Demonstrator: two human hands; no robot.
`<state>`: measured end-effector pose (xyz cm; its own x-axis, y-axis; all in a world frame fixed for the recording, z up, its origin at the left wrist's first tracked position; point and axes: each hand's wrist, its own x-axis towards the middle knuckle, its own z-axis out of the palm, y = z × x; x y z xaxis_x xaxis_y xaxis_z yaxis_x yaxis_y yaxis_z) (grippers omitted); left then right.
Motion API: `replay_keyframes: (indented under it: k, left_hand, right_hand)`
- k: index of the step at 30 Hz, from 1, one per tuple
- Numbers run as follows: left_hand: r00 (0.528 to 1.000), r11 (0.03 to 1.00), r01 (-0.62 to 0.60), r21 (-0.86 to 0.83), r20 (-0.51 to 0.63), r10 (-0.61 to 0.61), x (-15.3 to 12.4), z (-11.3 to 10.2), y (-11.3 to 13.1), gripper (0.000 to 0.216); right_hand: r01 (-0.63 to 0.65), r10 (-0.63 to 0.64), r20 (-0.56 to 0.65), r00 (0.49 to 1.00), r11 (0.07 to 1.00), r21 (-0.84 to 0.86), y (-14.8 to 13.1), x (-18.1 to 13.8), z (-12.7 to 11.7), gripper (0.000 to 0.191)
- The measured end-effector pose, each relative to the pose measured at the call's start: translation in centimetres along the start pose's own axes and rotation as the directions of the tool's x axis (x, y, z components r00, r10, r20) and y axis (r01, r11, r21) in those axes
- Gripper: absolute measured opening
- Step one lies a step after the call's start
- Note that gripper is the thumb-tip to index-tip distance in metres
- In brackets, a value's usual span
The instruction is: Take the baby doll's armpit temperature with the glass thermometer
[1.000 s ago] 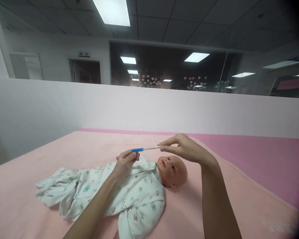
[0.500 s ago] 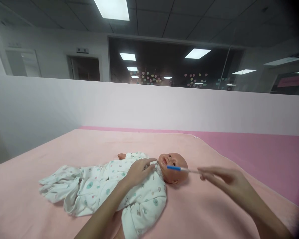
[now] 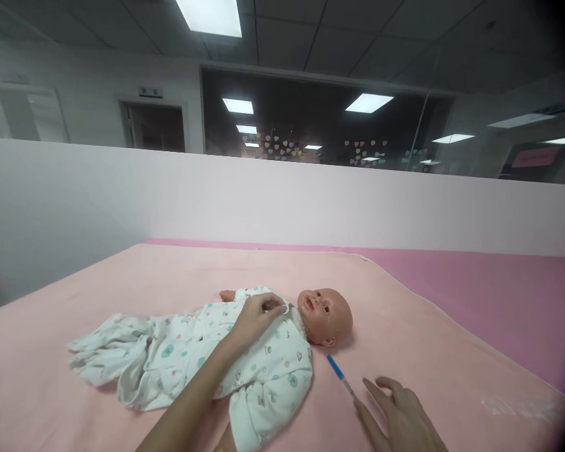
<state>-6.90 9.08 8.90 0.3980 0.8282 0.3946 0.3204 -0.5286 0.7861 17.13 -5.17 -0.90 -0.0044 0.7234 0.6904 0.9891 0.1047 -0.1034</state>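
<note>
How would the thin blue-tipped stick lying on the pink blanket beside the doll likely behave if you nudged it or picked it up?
The stick looks thin, straight and stiff, so it is probably very light. Being slender and apparently round, it might roll, though the soft pink blanket would likely slow it. It lies flat by the right hand, so pinching it up may be fiddly.

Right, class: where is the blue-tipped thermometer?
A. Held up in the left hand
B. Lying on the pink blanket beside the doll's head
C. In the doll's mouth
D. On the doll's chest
B: the thermometer lies on the blanket by the doll, at the right hand's fingertips.
</note>
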Motion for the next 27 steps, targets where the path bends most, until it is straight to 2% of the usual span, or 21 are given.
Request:
replay_keyframes:
  k: [2,6,9,12,17,20,24,27]
  left_hand:
    - [0.999,0.993,0.049,-0.109,-0.006,-0.05,0.2,-0.3,-0.4,0.023]
    - [0.99,0.962,0.132,-0.24,-0.007,-0.137,0.4,-0.3,-1.3,0.029]
    - [0.991,0.951,0.122,-0.283,-0.018,-0.133,0.3,-0.3,-1.7,0.026]
    - [0.995,0.955,0.098,-0.28,-0.005,-0.104,0.1,-0.2,-1.8,0.025]
    - [0.995,0.951,0.093,-0.296,0.006,-0.095,0.1,-0.2,-1.6,0.025]
    - [0.996,0.963,0.09,-0.255,0.008,-0.091,0.2,-0.3,-1.3,0.026]
    - [0.996,0.996,0.04,-0.081,0.079,-0.033,0.2,-0.3,-0.7,0.024]
    - [0.991,0.995,0.047,-0.091,0.129,-0.035,0.0,-0.5,-0.3,0.025]
  right_hand:
    - [0.041,-0.039,-0.032,0.999,0.997,0.066,-2.8,2.8,-1.0,0.026]
    - [0.056,-0.104,0.168,0.98,0.961,0.271,-8.2,9.2,-0.8,0.029]
    - [0.06,-0.151,0.272,0.95,0.947,0.316,-9.8,12.5,1.0,0.026]
    - [0.052,-0.173,0.281,0.944,0.919,0.391,-9.9,13.5,2.5,0.026]
    - [0.016,-0.128,0.15,0.98,0.808,0.588,-9.5,12.3,3.5,0.036]
    - [0.032,-0.062,0.021,0.998,0.739,0.672,-9.4,11.6,4.6,0.031]
    - [0.143,-0.025,-0.17,0.985,0.667,0.731,-9.3,11.0,6.5,0.023]
    - [0.135,0.012,-0.188,0.982,0.651,0.747,-9.4,10.9,7.1,0.021]
